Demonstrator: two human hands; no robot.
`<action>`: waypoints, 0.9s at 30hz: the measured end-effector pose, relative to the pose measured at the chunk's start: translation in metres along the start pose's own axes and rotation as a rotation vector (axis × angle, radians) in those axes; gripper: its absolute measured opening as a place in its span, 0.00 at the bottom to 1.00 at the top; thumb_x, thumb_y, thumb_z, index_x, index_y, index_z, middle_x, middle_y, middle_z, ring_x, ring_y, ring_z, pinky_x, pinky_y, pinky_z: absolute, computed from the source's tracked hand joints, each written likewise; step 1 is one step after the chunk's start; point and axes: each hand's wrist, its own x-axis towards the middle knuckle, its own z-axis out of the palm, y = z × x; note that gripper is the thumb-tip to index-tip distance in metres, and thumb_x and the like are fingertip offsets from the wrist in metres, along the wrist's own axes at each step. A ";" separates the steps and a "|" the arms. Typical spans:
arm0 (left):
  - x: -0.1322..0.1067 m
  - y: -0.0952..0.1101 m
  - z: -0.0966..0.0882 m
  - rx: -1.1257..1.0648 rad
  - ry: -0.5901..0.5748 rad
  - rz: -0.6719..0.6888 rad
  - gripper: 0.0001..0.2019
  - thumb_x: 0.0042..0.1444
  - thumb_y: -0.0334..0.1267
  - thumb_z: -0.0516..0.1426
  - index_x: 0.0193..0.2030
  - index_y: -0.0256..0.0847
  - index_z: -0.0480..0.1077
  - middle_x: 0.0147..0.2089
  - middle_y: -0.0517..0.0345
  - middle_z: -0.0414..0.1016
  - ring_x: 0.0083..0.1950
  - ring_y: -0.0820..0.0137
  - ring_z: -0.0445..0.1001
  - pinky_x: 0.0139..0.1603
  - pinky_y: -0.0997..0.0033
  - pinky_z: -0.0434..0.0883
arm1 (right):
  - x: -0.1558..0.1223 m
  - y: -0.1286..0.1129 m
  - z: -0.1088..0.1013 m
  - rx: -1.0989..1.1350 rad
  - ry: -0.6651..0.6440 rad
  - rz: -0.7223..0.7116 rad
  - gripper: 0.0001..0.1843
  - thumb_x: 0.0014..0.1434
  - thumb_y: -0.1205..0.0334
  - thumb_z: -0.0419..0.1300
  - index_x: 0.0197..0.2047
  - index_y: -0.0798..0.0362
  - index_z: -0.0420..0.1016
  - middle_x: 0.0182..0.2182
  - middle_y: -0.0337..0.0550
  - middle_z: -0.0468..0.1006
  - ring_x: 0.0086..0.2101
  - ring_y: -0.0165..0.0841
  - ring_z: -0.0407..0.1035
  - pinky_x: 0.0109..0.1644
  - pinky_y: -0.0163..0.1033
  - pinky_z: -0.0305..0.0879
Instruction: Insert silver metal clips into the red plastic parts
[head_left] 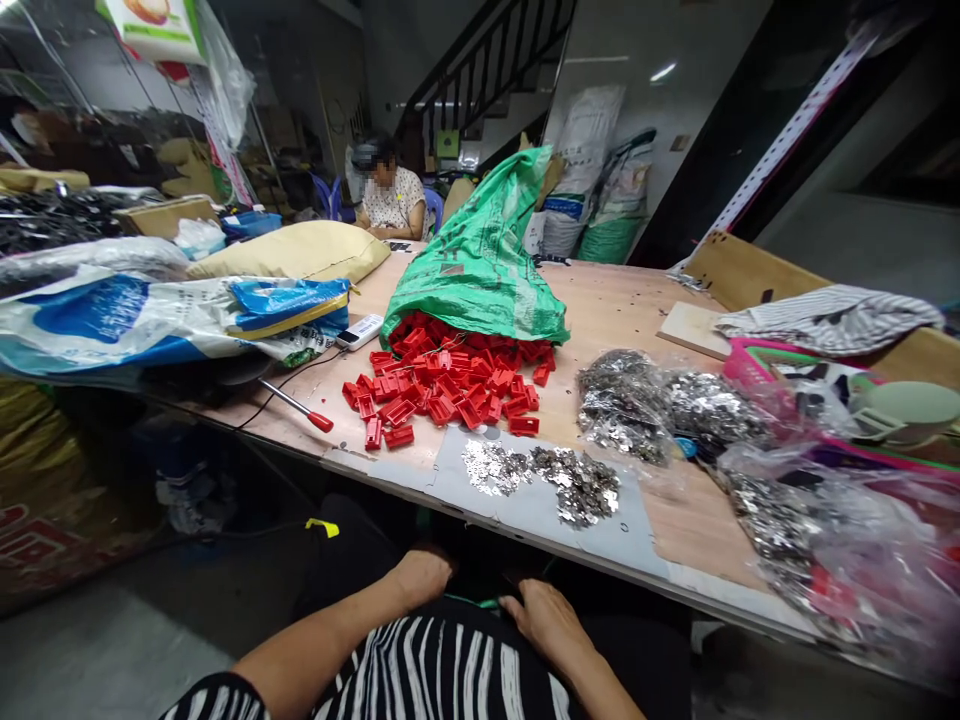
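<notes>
My left hand (426,578) is low over my lap, below the table's front edge, its fingers lost in shadow. To its right, my right hand (551,612) rests at the same height; its thumb points inward and the other fingers are mostly hidden. A thin green strip (484,603) shows between the two hands; whether either one grips it I cannot tell. On the table above lie red plastic housings (450,385), spilling from a green woven sack (480,265). Small metal pieces form a bright pile (495,467) and a darker pile (581,485) on a grey sheet (457,475).
Plastic bags of metal pieces (626,400) lie on the right, near a pink basket (750,365) and a pale green cup (907,410). A red-tipped lever (319,420) juts out at left. Another person (394,195) sits across the table (615,300).
</notes>
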 end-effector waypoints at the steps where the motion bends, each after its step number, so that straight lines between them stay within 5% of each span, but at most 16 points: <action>1: -0.002 0.000 -0.001 0.005 0.001 -0.007 0.13 0.56 0.27 0.51 0.43 0.35 0.75 0.43 0.42 0.78 0.46 0.58 0.77 0.46 0.60 0.74 | 0.000 0.001 0.001 -0.005 -0.004 -0.002 0.13 0.60 0.57 0.56 0.36 0.56 0.78 0.38 0.54 0.81 0.43 0.44 0.75 0.44 0.40 0.65; 20: -0.006 0.008 -0.012 0.030 -0.065 -0.035 0.13 0.59 0.28 0.50 0.45 0.37 0.74 0.44 0.44 0.78 0.48 0.59 0.76 0.46 0.60 0.74 | -0.006 0.014 0.009 -0.024 0.006 -0.061 0.15 0.61 0.54 0.54 0.37 0.54 0.78 0.38 0.51 0.81 0.43 0.44 0.75 0.44 0.41 0.65; 27: 0.007 0.005 -0.013 0.030 -0.208 -0.050 0.16 0.61 0.42 0.55 0.52 0.36 0.67 0.51 0.51 0.71 0.47 0.66 0.73 0.47 0.57 0.74 | -0.002 0.011 0.008 -0.024 -0.047 -0.058 0.12 0.60 0.57 0.55 0.37 0.53 0.78 0.39 0.51 0.81 0.45 0.43 0.74 0.47 0.41 0.64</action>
